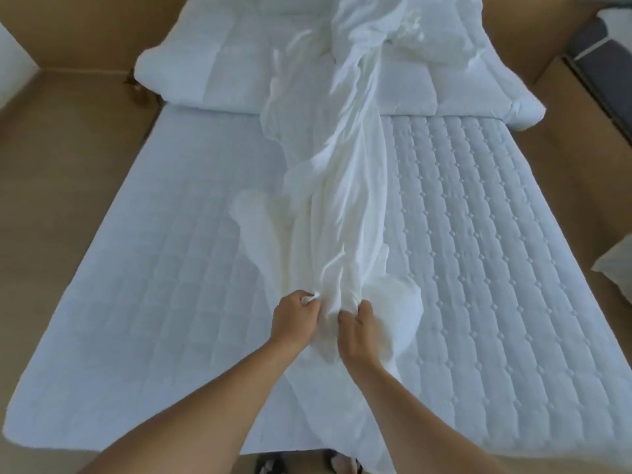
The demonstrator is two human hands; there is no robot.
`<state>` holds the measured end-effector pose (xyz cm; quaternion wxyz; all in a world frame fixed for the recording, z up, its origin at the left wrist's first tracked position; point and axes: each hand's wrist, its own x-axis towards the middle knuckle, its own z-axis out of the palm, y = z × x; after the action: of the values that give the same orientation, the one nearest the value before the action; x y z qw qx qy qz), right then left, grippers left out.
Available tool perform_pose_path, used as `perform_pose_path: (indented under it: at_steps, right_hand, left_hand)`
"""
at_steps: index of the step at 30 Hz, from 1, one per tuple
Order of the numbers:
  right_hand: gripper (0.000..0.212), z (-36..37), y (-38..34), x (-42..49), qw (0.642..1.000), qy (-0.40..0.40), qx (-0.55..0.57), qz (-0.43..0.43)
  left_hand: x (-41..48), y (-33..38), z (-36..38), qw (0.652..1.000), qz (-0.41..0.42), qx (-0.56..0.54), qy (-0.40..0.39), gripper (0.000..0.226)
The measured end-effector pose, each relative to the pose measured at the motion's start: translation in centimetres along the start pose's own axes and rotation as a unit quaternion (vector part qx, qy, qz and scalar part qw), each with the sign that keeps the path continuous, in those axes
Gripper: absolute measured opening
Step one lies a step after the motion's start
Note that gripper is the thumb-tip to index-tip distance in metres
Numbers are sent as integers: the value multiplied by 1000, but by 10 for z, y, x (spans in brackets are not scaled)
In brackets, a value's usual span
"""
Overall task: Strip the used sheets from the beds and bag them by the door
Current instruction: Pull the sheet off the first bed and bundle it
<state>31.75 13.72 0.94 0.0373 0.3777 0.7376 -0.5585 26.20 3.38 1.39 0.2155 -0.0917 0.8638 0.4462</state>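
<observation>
A white sheet [342, 186] lies bunched into a long rope down the middle of the bed, from the head end to the foot. My left hand [297, 318] grips a fold of it near the foot, fingers curled round the cloth. Just to the right, my right hand [355, 331] grips the same bunch. The sheet's tail runs under my arms and off the bed's near edge. The quilted mattress pad [478, 241] is bare on both sides of the sheet.
A folded white duvet [212, 73] lies across the head of the bed, with the sheet's far end draped over it. Tan floor surrounds the bed. A second bed's corner [615, 261] shows at the right edge. Dark furniture [595, 56] stands at the top right.
</observation>
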Motion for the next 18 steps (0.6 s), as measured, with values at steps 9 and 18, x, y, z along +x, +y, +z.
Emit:
perform_pose_path:
  at_steps: [9,18]
  right_hand:
    - [55,-31,68,-13,909,35,-392,-141]
    - [157,-17,87,60,967,-25,-181,177]
  left_hand:
    - [-28,-62,29,986,44,158,-21,61]
    - [38,-80,55,971,-227,62,46,136]
